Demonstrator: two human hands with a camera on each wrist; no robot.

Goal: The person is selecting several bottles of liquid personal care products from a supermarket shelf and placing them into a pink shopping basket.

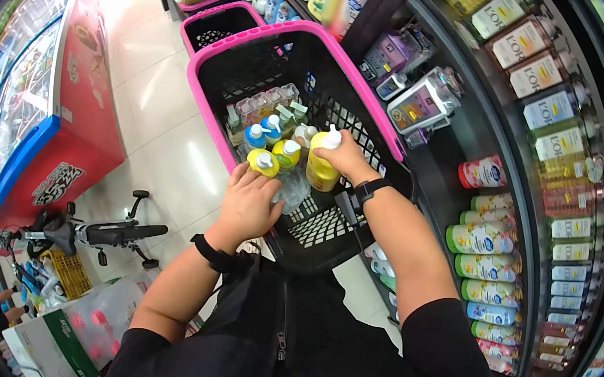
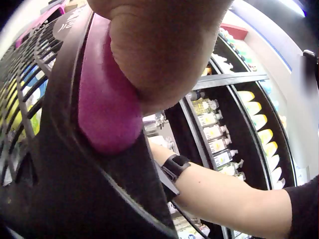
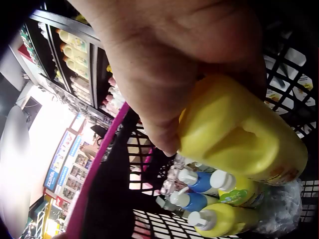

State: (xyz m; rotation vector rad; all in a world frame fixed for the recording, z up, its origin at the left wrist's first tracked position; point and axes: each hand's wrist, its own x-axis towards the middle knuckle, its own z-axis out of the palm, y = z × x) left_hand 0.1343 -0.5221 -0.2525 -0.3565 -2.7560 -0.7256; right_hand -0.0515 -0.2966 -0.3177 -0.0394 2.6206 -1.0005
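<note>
My right hand (image 1: 351, 158) grips a yellow pump bottle (image 1: 321, 170) near its white top, inside the black shopping basket with a pink rim (image 1: 202, 97). The right wrist view shows this yellow bottle (image 3: 234, 132) tilted above the others. My left hand (image 1: 249, 203) lies over the basket's near left edge, fingers extended beside a yellow bottle (image 1: 263, 163). Its palm rests at the pink rim (image 2: 107, 109) in the left wrist view, where its fingertips are hidden. Another yellow bottle (image 1: 286, 154), blue pump bottles (image 1: 255, 136) and crumpled clear plastic (image 1: 291, 187) are in the basket.
Shelves of bottles (image 1: 488, 268) stand close on the right. A second basket (image 1: 220, 24) is beyond mine. To the left are a red chest freezer (image 1: 89, 79), a small bicycle (image 1: 112, 233) and tiled floor (image 1: 167, 123).
</note>
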